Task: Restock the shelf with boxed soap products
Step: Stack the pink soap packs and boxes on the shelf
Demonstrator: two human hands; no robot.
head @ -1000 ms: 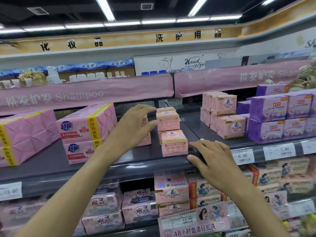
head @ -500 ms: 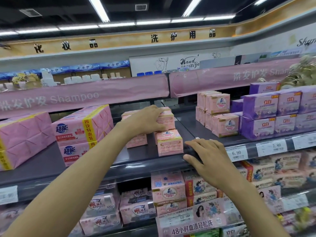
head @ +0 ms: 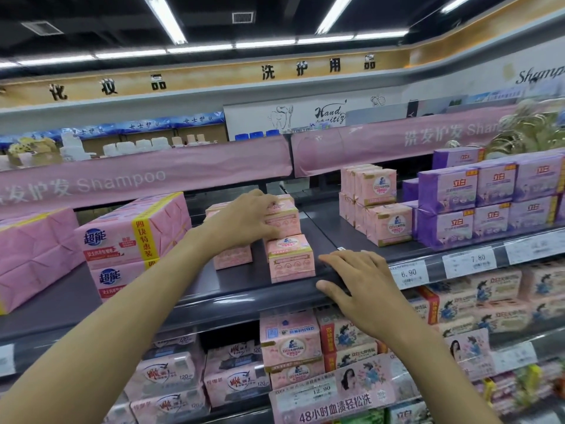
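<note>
Our left hand (head: pixel 244 221), open a second ago, now grips the stacked soap box (head: pixel 286 220); our right hand (head: pixel 357 280) rests flat on the shelf (head: pixel 238 280) front edge. We judge placement underway.

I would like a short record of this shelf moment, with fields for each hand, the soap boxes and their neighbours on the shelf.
left hand: fingers curled over the upper soap box of the back stack
right hand: flat, rests on the shelf edge
front soap box: pink, upright, near the shelf edge, untouched
left neighbours: big pink packs, stacked
right neighbours: purple boxes, stacked
price tag: 6.90
</note>
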